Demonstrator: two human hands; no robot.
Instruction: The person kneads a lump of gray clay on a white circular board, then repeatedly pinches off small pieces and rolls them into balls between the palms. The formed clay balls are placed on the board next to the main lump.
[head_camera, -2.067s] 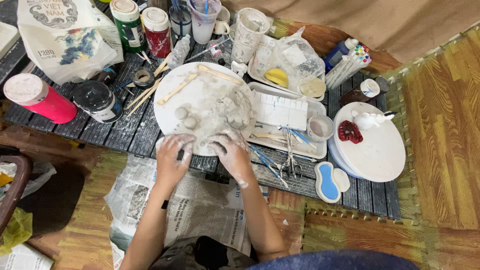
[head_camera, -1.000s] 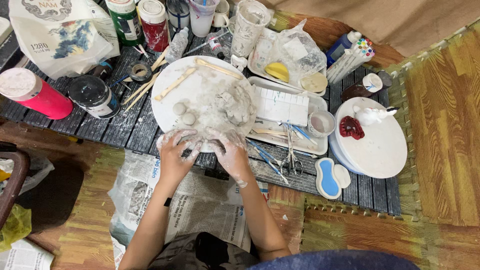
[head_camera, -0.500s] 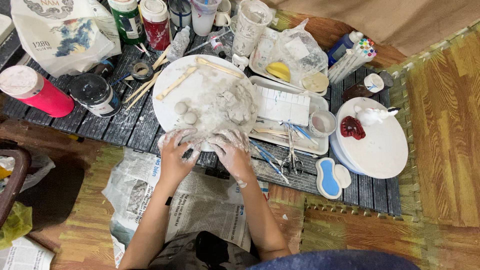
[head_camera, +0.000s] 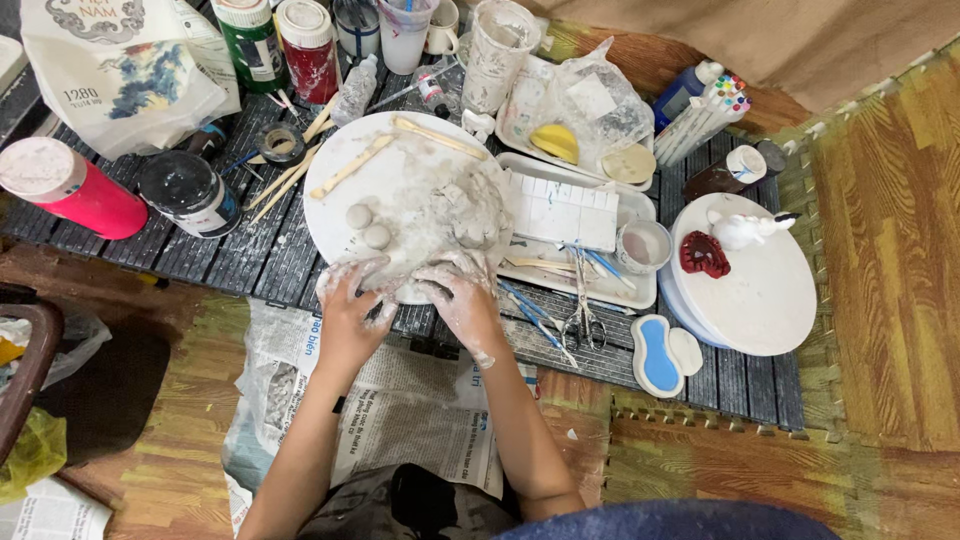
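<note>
Both clay-smeared hands at the near edge of the round white board (head_camera: 400, 180): left hand (head_camera: 350, 305) and right hand (head_camera: 458, 295) pressed side by side, fingers curled onto a small piece of clay (head_camera: 405, 290) between them, mostly hidden. Behind on the board, a grey clay lump (head_camera: 468, 208), 2 small clay balls (head_camera: 368, 226) and wooden modelling sticks (head_camera: 352, 166).

Top left, a white printed bag (head_camera: 110, 70) with blue and yellow art. Beside it a green jar (head_camera: 250, 45) and a red jar (head_camera: 310, 50), both with pale lids. At the left edge a pink cylinder (head_camera: 75, 195) on its side; next to it a black tin (head_camera: 188, 195). Right of the board, a white palette tray (head_camera: 580, 225) with scissors (head_camera: 580, 315), then a second round board (head_camera: 745, 285) with a red piece (head_camera: 705, 255).

Low dark slatted desk (head_camera: 250, 255) on wood-pattern floor (head_camera: 890, 260); newspaper (head_camera: 400, 420) spread under the arms.
</note>
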